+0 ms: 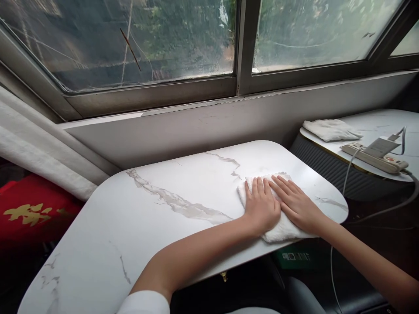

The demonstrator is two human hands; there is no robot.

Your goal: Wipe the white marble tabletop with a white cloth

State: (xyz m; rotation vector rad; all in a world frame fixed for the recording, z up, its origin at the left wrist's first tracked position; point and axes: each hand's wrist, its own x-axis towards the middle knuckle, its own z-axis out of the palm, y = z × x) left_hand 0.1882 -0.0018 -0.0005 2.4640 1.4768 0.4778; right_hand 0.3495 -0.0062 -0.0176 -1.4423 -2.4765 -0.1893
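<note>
A folded white cloth [278, 231] lies flat on the white marble-patterned table [183, 179], towards its right end and front edge. My left hand [262, 207] presses on the cloth's left part, its fingers stretched out and pointing to the back. Beside it, my right hand [296, 203] lies flat on the cloth's right part, with its fingers slanting to the upper left. The two hands touch or nearly touch. Both palms are hidden, and the cloth is under them rather than gripped.
On a second table [366, 120] at the right are another white cloth [332, 130] and a power strip [376, 159] with a white charger [381, 146] and cables. Windows [147, 43] run along the back. A pale curtain [42, 139] and red fabric [36, 209] are at the left.
</note>
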